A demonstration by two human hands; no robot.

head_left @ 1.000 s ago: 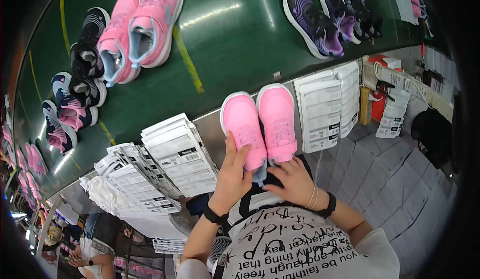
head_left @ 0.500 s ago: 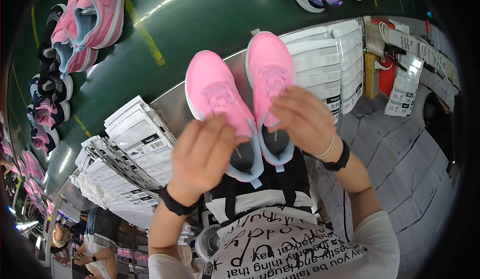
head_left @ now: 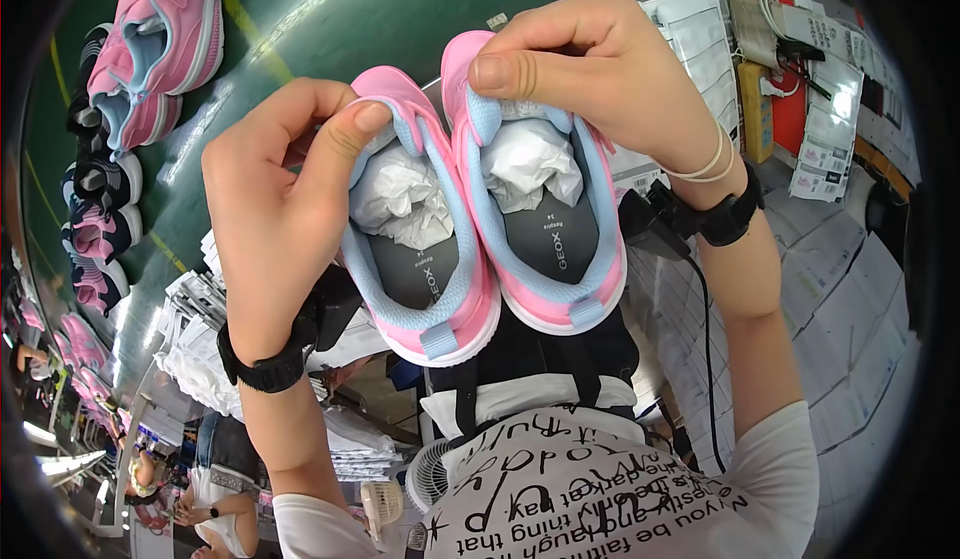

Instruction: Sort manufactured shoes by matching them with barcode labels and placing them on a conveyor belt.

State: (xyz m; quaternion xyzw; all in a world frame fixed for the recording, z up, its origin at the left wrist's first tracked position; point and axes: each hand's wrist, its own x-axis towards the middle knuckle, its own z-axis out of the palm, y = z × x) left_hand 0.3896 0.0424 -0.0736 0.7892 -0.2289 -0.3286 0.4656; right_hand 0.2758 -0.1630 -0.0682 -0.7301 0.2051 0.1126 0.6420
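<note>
A pair of pink sneakers with light blue linings is held up side by side, toes away from me and heels tilted toward me. Crumpled white paper (head_left: pixel 405 194) sits inside the left sneaker (head_left: pixel 478 304), and more white paper (head_left: pixel 530 164) inside the right sneaker (head_left: pixel 612 259). My left hand (head_left: pixel 275 199) is closed on the left sneaker near its tongue, thumb on the inner edge. Likewise, my right hand (head_left: pixel 600 69) pinches the right sneaker at the tongue. Both toes are partly hidden by my fingers. Grey insoles show toward the heels.
Ahead runs a green belt (head_left: pixel 330 29) carrying pink shoes (head_left: pixel 205 44) and dark shoes (head_left: pixel 115 184) at the left. Stacked white labelled sheets (head_left: pixel 192 304) lie beside it. White boxes (head_left: pixel 780 299) fill the right side. A small fan (head_left: pixel 428 474) and another person (head_left: pixel 225 509) are lower left.
Both sneakers have come closer to me and tilted up, so their insides and the white paper show. My hands have shifted from above the openings to grips near the tongues.
</note>
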